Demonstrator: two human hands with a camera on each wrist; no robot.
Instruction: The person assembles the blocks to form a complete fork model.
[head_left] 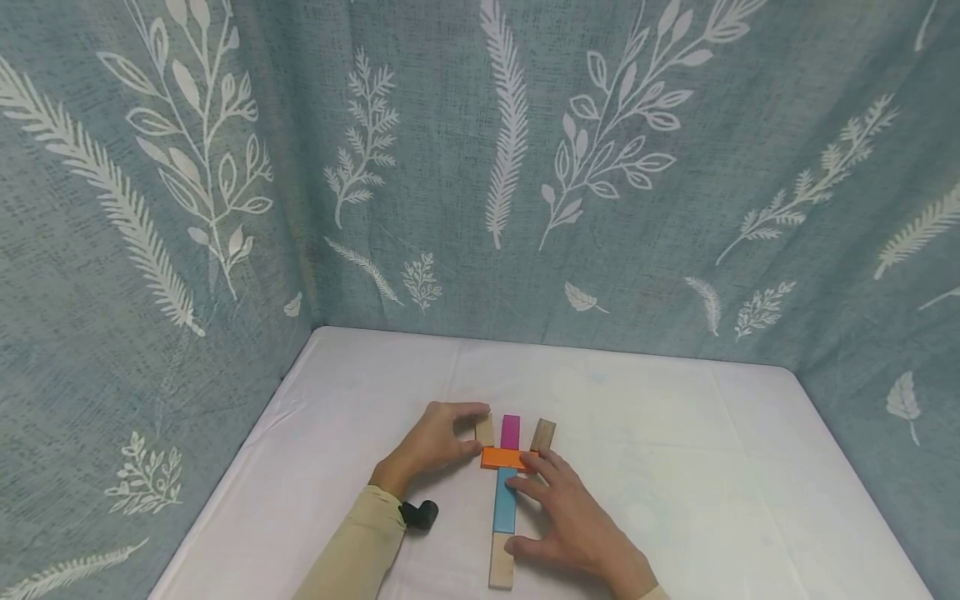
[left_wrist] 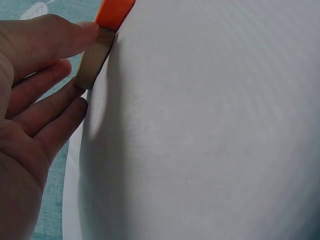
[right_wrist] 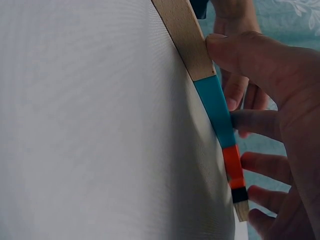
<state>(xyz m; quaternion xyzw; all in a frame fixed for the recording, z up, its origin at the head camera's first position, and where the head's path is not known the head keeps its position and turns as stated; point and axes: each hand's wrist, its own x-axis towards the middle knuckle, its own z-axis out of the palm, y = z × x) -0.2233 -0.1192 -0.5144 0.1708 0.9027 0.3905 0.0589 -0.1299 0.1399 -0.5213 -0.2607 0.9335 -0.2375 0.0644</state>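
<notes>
Several flat blocks lie on the white table in a branching figure. My left hand [head_left: 435, 437] pinches the left pale wooden block [head_left: 485, 431], thumb at its near end and forefinger at its far end; in the left wrist view this wooden block [left_wrist: 95, 59] abuts the orange block [left_wrist: 114, 14]. My right hand [head_left: 566, 512] spreads over the stem from the right. Its thumb touches the lower wooden block [head_left: 501, 562], its forefinger the blue block [head_left: 506, 504], and other fingers reach the orange crosspiece [head_left: 501, 457]. Beyond that stand out a magenta block [head_left: 511, 432] and a slanted brown wooden block [head_left: 543, 434].
White cloth covers the table [head_left: 675, 467]. A blue-green curtain [head_left: 450, 167] with white leaf prints rises behind and at both sides. A black wrist device [head_left: 420, 515] sits at my left cuff.
</notes>
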